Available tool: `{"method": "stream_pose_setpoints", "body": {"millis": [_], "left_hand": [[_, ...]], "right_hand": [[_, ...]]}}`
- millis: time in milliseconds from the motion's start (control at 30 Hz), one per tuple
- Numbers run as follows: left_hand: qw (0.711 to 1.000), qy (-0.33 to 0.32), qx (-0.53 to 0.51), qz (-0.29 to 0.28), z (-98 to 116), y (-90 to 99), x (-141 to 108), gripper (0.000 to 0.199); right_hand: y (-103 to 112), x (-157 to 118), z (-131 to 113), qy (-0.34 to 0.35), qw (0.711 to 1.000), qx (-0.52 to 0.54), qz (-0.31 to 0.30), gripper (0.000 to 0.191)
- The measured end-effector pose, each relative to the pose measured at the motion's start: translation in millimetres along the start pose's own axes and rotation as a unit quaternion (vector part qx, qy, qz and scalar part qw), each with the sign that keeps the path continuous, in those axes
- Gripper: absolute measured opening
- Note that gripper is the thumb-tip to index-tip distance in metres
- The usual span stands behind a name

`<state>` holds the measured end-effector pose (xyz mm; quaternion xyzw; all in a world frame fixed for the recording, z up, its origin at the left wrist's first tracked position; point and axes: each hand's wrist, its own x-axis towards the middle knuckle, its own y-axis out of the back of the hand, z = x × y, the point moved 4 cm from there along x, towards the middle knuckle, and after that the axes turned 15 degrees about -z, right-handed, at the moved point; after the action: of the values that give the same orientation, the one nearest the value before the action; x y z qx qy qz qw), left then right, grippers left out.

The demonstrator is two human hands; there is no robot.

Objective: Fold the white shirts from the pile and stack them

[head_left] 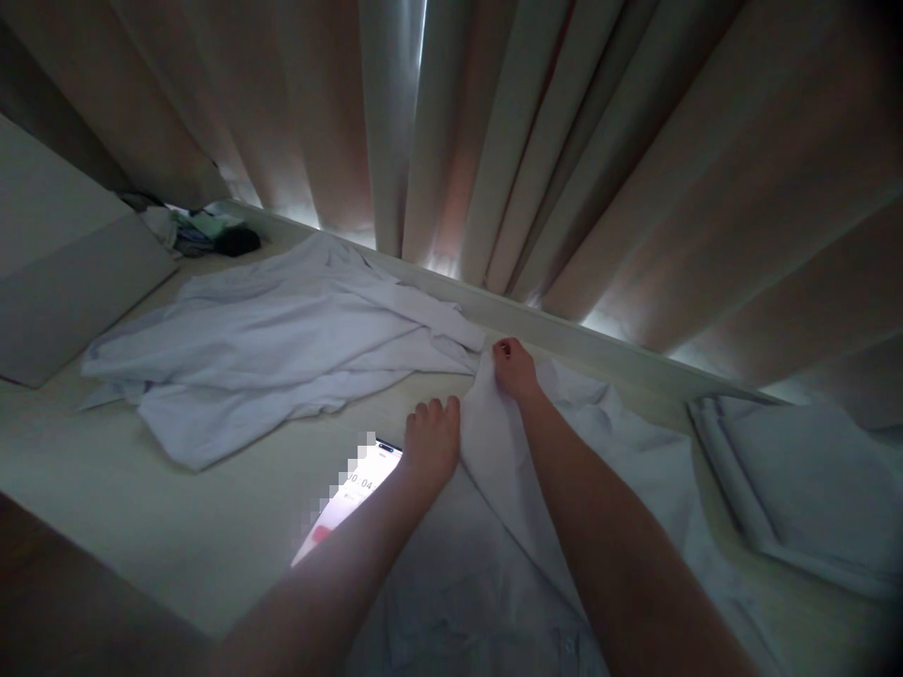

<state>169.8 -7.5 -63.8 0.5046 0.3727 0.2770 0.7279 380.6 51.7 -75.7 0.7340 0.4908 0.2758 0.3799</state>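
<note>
A white garment (498,451) lies spread beneath both arms, with what looks like a button near the bottom of the view. My left hand (434,437) has its fingers curled over the garment's left edge. Farther back, my right hand (514,367) is closed on the same garment, pinching it near the raised ledge. Part of the cloth is hidden by my forearms. Beside my left forearm lies a phone (363,480) with a lit screen showing digits; the forearm covers part of it. Another white garment (303,329) lies loosely crumpled to the left, close to my right hand's fingertips.
Folded white cloth (811,480) rests at the right. A pale box-like panel (77,273) stands at the left, with a small pile of green and dark cloth (212,233) behind it. Long curtains (451,141) hang behind the ledge. The pale surface (176,536) ends at the lower left.
</note>
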Motion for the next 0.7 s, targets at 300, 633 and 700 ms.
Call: {"method": "stream_pose_setpoints", "body": {"millis": [300, 633, 700], "left_hand": [[0.991, -0.126, 0.008, 0.043, 31, -24.6, -28, 0.048], [0.995, -0.088, 0.011, 0.040, 22, -42.4, -32, 0.057], [0.995, -0.085, 0.021, 0.043, 23, -40.2, -34, 0.058]], "right_hand": [[-5, -57, 0, 0.040, 0.982, -0.177, -0.043, 0.042], [-15, -53, 7, -0.028, 0.982, -0.177, -0.066, 0.028], [-12, -58, 2, -0.018, 0.982, -0.184, -0.036, 0.030]]}}
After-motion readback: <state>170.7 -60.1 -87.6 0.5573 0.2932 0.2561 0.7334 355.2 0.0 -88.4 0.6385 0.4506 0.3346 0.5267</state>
